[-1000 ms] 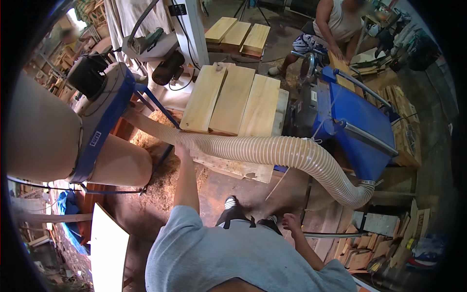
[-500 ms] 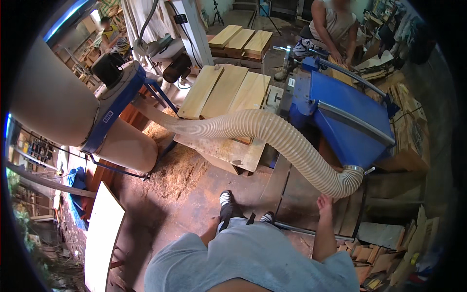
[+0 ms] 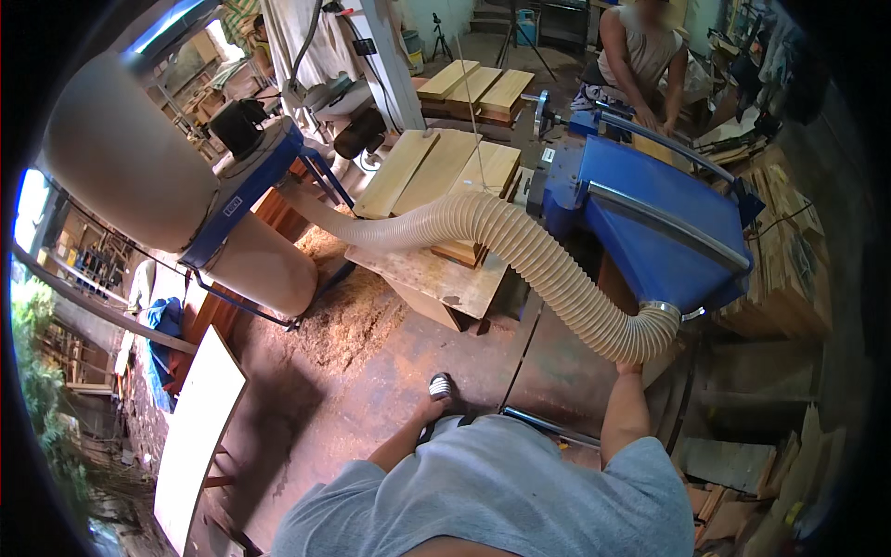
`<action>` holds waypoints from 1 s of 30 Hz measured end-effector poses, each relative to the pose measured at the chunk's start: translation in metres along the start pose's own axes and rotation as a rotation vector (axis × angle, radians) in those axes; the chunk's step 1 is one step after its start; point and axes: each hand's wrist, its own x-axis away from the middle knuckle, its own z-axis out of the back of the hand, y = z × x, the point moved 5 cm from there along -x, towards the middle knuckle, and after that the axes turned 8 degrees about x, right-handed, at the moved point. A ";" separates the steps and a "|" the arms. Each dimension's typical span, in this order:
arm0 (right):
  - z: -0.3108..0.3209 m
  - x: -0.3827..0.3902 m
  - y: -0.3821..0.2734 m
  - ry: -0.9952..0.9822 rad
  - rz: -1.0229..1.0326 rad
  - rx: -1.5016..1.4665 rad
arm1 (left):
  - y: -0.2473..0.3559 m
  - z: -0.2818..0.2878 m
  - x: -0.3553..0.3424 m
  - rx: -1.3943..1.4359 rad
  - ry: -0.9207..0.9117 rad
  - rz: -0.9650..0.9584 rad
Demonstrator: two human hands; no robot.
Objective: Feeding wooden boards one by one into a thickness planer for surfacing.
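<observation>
My right hand (image 3: 630,368) reaches under the bend of a ribbed, cream-coloured hose (image 3: 538,251). Its fingers are hidden behind the hose, so I cannot tell whether they grip anything. A metal clamp (image 3: 661,308) fastens that hose to the hood of a blue woodworking machine (image 3: 640,200). Low beside my leg hangs my left hand (image 3: 432,407), near my striped shoe (image 3: 441,385). It is small and its fingers do not show clearly; nothing can be made out in it.
A dust collector (image 3: 264,265) with large bags stands left, sawdust (image 3: 339,325) around it. Boards (image 3: 441,172) lie stacked behind the hose. Across the machine, another person's hands (image 3: 657,121) rest by a board. Offcuts (image 3: 733,464) lie right; a white panel (image 3: 200,436) stands left.
My right hand has moved forward, from open beside the hose to under its bend. My body has come forward. The other person remains at the machine's far side.
</observation>
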 end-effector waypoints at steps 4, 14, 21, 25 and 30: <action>-0.021 0.000 -0.018 -0.097 0.152 -0.129 | -0.007 0.006 0.020 0.003 0.052 0.025; 0.006 0.004 0.008 -0.108 -0.003 -0.035 | -0.011 0.007 0.039 -0.081 0.032 0.070; 0.054 0.020 0.027 0.041 -0.148 0.086 | -0.007 0.001 0.040 -0.129 0.021 0.074; 0.065 0.028 0.029 0.100 -0.234 0.157 | -0.016 0.002 0.037 -0.121 0.048 0.038; 0.071 0.042 0.028 0.172 -0.270 0.250 | -0.021 0.001 0.034 -0.134 0.045 0.048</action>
